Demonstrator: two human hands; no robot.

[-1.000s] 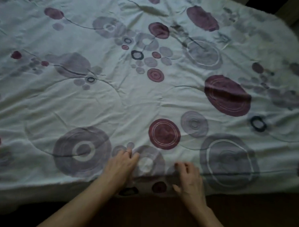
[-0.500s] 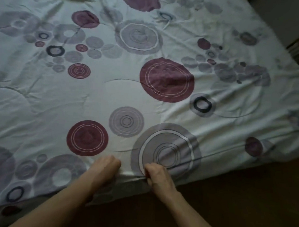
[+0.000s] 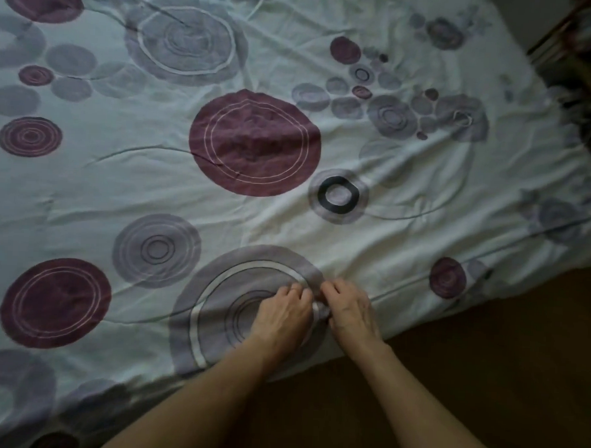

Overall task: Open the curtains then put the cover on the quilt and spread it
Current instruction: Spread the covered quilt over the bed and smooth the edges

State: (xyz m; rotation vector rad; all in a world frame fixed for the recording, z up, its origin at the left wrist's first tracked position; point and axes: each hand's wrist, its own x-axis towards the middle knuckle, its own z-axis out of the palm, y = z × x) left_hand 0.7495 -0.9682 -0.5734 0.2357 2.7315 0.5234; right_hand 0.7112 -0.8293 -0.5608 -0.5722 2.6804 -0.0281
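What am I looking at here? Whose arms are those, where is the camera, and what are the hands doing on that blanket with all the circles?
The camera is worn on a person's head and looks forward and down, so you see their own two bare arms coming in from the bottom of the picture. There is no machine, just a person.

The big pale cloth with purple, grey and dark red circles is a quilt cover, spread over a bed. The brown strip at the bottom right is the floor.

The left hand and the right hand sit close together near the cover's near edge, on top of a big grey circle. Their fingers are curled and seem to pinch a small bunch of the cloth between them. What exactly they are doing to it, perhaps fastening or tugging, is too small to tell.
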